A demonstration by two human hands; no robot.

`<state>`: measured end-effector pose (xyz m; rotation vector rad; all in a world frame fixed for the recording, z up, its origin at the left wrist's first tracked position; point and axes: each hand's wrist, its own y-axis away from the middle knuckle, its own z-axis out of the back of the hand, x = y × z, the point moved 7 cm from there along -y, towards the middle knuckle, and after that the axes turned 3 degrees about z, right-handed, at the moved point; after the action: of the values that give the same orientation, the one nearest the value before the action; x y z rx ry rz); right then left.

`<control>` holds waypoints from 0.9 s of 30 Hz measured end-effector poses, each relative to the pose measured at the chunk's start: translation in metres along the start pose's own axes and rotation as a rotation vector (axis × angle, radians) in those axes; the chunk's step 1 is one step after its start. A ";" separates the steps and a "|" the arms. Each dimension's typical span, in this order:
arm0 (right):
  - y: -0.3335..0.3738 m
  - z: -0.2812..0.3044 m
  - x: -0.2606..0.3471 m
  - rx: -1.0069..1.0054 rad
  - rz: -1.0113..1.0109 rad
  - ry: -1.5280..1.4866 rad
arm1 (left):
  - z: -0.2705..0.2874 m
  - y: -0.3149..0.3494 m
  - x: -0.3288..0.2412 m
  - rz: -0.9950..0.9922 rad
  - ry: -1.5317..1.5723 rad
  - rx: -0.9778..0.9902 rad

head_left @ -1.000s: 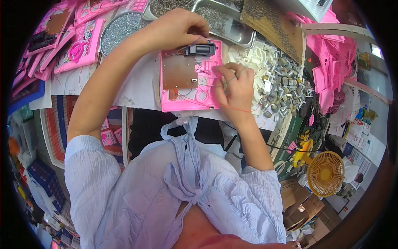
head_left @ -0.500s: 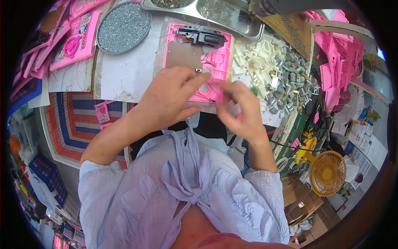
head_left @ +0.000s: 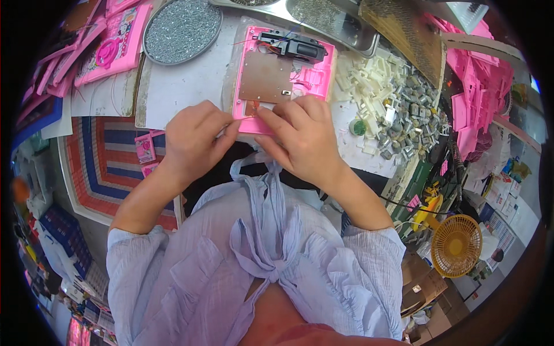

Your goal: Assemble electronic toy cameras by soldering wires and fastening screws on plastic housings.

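Note:
A pink plastic casing [head_left: 330, 60] lies open-side up on the worktable in front of me. Inside it sit a brown circuit board [head_left: 265, 78] and, along the far edge, a black mechanism [head_left: 294, 47] with thin wires. Curled at the casing's near left corner is my left hand [head_left: 199, 135], thumb and forefinger pinched together; whatever they hold is too small to make out. My right hand [head_left: 309, 135] reaches over the near edge, fingers bent beside short orange wires [head_left: 253, 108] below the board. Its fingers cover the casing's near right part, and what its fingertips grip is hidden.
Beyond the casing stand a round tray of screws [head_left: 182, 32] and a metal tray [head_left: 369, 46] of small parts. White plastic pieces [head_left: 369, 75] and small metal motors [head_left: 410, 109] are heaped to the right. Pink casings [head_left: 115, 49] are stacked at left; a yellow fan [head_left: 456, 245] stands lower right.
My left hand has moved left, off the casing's middle to its near left corner. My right hand has moved left from the near right corner, over the near edge. The view has shifted slightly.

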<state>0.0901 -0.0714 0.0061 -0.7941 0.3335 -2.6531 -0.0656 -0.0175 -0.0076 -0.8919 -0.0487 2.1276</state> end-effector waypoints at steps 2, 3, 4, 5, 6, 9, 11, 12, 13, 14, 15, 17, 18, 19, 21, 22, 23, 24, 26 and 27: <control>-0.005 -0.012 0.007 -0.021 0.027 0.002 | -0.003 0.011 0.011 0.133 -0.039 0.098; -0.006 -0.018 0.009 -0.031 0.043 0.003 | -0.008 0.017 0.008 0.131 -0.015 0.132; -0.006 -0.021 0.011 -0.026 0.055 -0.006 | -0.015 0.025 0.001 0.131 0.005 0.166; -0.005 -0.023 0.012 -0.022 0.066 -0.014 | -0.020 0.034 -0.003 0.132 0.027 0.200; -0.005 -0.025 0.014 -0.017 0.074 -0.017 | -0.029 0.045 -0.005 0.146 0.037 0.315; -0.010 -0.026 0.018 0.031 0.009 -0.041 | -0.035 0.053 -0.016 0.048 0.003 0.370; -0.011 -0.032 0.018 -0.011 0.007 0.015 | -0.029 0.053 -0.008 0.026 0.088 0.574; -0.010 -0.035 0.018 -0.035 0.009 0.044 | -0.025 0.050 -0.007 0.013 0.128 0.674; -0.011 -0.037 0.017 -0.011 0.000 0.039 | -0.013 0.034 -0.004 0.054 0.170 0.563; -0.010 -0.037 0.018 0.010 -0.011 0.035 | -0.001 0.019 -0.002 0.091 0.212 0.455; -0.010 -0.034 0.017 0.025 -0.021 0.049 | 0.007 0.002 0.001 0.110 0.260 0.338; -0.010 -0.026 0.017 0.046 0.022 0.021 | 0.000 -0.009 0.007 0.017 0.271 0.220; -0.010 -0.020 0.015 0.064 0.055 -0.001 | -0.007 -0.009 0.011 -0.031 0.288 0.220; -0.013 -0.015 0.010 0.086 0.088 -0.035 | -0.011 -0.008 0.016 -0.068 0.299 0.226; -0.016 0.023 -0.031 0.008 0.019 -0.115 | -0.014 -0.003 0.024 -0.085 0.322 0.278; -0.017 0.047 -0.059 -0.072 -0.037 -0.136 | -0.013 -0.004 0.022 -0.093 0.303 0.267; -0.026 0.081 -0.087 -0.195 -0.165 -0.151 | -0.011 -0.005 0.021 -0.099 0.290 0.275; -0.036 0.117 -0.119 -0.254 -0.220 -0.013 | -0.009 -0.008 0.017 -0.107 0.280 0.282; -0.055 0.187 -0.185 -0.511 -0.288 0.103 | -0.008 -0.016 0.014 -0.127 0.283 0.281; -0.069 0.217 -0.204 -0.572 -0.339 0.174 | -0.009 -0.017 0.014 -0.113 0.278 0.287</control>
<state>0.3539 0.0450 0.1062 -0.8365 1.1317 -2.9857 -0.0551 0.0014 -0.0168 -0.9765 0.3329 1.8318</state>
